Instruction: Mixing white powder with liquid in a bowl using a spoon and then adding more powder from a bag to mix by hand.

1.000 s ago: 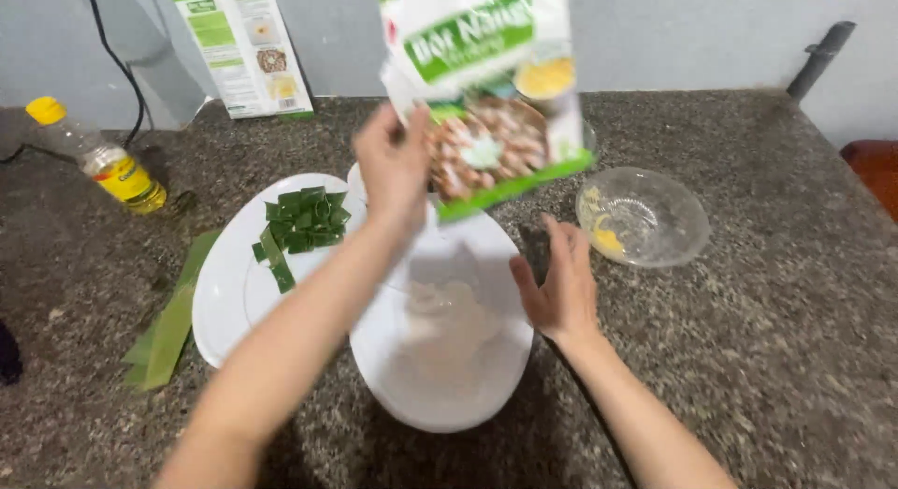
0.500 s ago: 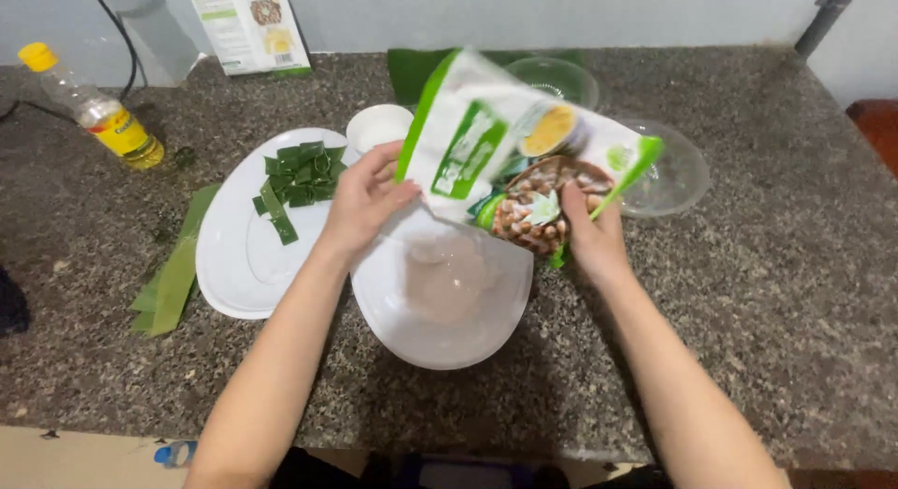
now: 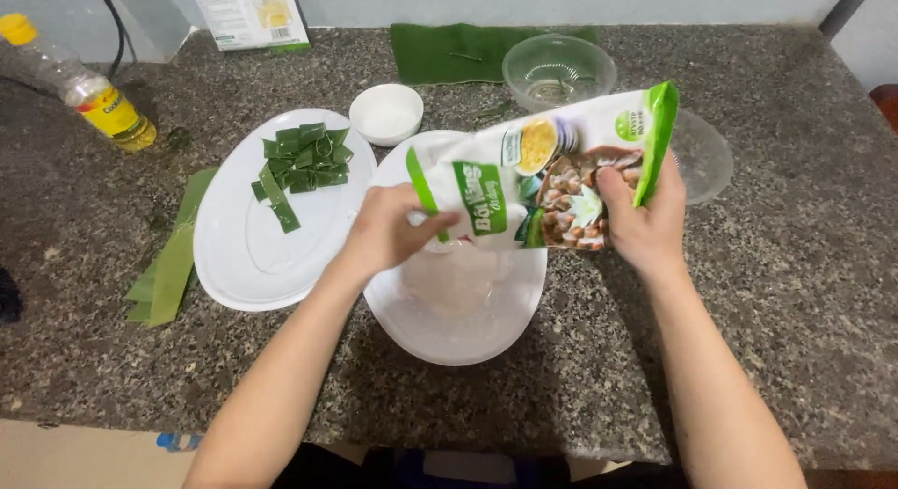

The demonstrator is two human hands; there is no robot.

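Observation:
Both my hands hold a white and green printed food bag [image 3: 538,171] lying sideways above a white oval plate [image 3: 477,325]. My left hand [image 3: 388,229] grips the bag's left end, which points down toward a pale heap of powder [image 3: 454,278] on the plate. My right hand [image 3: 641,222] holds the bag's right end, thumb on its front. A second white oval plate [image 3: 253,250] to the left carries a pile of cut green leaf pieces [image 3: 301,161].
A small white bowl [image 3: 385,113] stands behind the plates. Two clear glass bowls [image 3: 558,70] [image 3: 703,157] sit at the back right, beside a folded green leaf [image 3: 458,51]. Leaf strips [image 3: 168,260] lie at left. An oil bottle [image 3: 89,94] and a box [image 3: 251,12] stand at the back.
The bag came down from upright above the plate to lying sideways, its left end tipped downward. My right hand moved from the counter onto the bag's right end.

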